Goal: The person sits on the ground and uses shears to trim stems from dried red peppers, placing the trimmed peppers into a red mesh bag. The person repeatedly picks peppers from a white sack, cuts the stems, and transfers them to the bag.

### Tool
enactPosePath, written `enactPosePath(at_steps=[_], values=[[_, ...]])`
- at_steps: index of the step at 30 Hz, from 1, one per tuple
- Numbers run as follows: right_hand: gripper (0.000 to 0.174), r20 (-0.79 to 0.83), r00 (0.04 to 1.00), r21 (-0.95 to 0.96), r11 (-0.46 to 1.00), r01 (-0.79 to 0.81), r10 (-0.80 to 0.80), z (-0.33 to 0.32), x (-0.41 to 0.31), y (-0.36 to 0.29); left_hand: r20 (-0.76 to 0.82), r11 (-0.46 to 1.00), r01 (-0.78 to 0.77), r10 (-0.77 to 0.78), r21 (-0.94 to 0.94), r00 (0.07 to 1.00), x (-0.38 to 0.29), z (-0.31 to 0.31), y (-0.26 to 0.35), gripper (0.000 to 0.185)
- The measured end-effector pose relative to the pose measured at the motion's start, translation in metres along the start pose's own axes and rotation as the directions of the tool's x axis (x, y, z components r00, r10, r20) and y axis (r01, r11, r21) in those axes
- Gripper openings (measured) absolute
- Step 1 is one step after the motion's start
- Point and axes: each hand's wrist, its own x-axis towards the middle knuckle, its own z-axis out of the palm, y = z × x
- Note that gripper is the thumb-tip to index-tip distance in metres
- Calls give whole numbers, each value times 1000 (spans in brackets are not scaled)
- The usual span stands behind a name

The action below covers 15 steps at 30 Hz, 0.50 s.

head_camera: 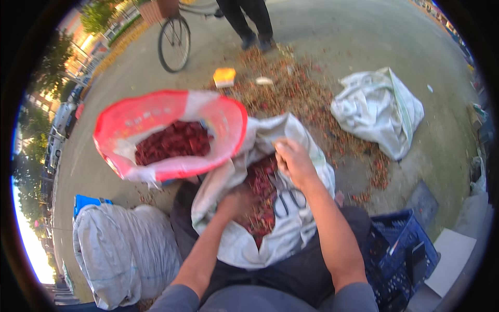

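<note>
An open white woven sack (234, 249) rests between my legs, holding dried red chili peppers (261, 222). My left hand (237, 201) is blurred over the peppers inside it; whether it holds anything cannot be made out. Above the sack's far right part, my right hand (294, 160) is closed with a small, unclear bit at its fingertips. Black-handled scissors (288, 202) lie on the sack's cloth below my right wrist. To the left stands a red-rimmed sack (218, 152) with dark red dried peppers (173, 142) in it.
A full woven sack (117, 249) stands at left; a crumpled one (378, 109) lies at right. Stems and pepper scraps (296, 93) cover ground ahead. A blue plastic crate (421, 238) with a phone (417, 257) is at right. A person (249, 19) stands ahead beside a bicycle (175, 43).
</note>
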Motion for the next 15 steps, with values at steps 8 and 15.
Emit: enactPosePath(at_steps=[8,15], values=[[22,-80,994,-122,989,-85,76,6,4,-2,-138,903,402,-384,148,913,-7,-9,-41,27],[23,-91,992,-212,972,-104,86,8,7,0,-376,896,426,-356,122,856,15,-32,-79,29]])
